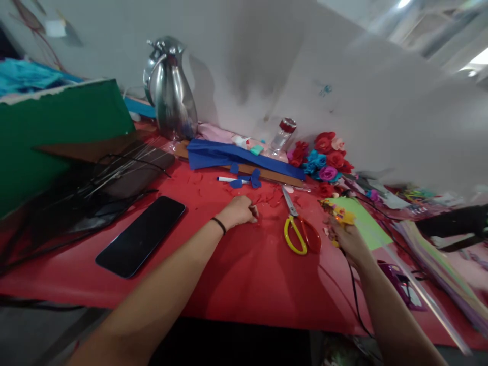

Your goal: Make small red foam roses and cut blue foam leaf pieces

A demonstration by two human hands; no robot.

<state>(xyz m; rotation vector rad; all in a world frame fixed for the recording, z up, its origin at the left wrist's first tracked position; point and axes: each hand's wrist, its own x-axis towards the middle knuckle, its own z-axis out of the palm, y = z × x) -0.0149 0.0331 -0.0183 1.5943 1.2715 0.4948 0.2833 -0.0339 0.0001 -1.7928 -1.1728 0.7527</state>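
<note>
My left hand (pixel 241 211), a black band at its wrist, is closed low over the red table cover (pixel 244 274); whatever its curled fingers hold is too small to make out. On the right, my right hand (pixel 345 236) is closed around a yellow thing (pixel 343 214), probably a hot glue gun, with a black cord running down from it. Scissors (pixel 295 235) with one yellow and one red handle lie between my hands. Small blue paper pieces (pixel 255 178) and a white marker (pixel 229 180) lie beyond my left hand.
A black phone (pixel 142 236) lies left. Behind stand a steel jug (pixel 173 96) and a glass jar (pixel 282 136); blue paper (pixel 236 155) lies between them. Paper flowers (pixel 328 157) are at the back right, green paper (pixel 360 218) beside my right hand. A green box (pixel 64 132) stands far left.
</note>
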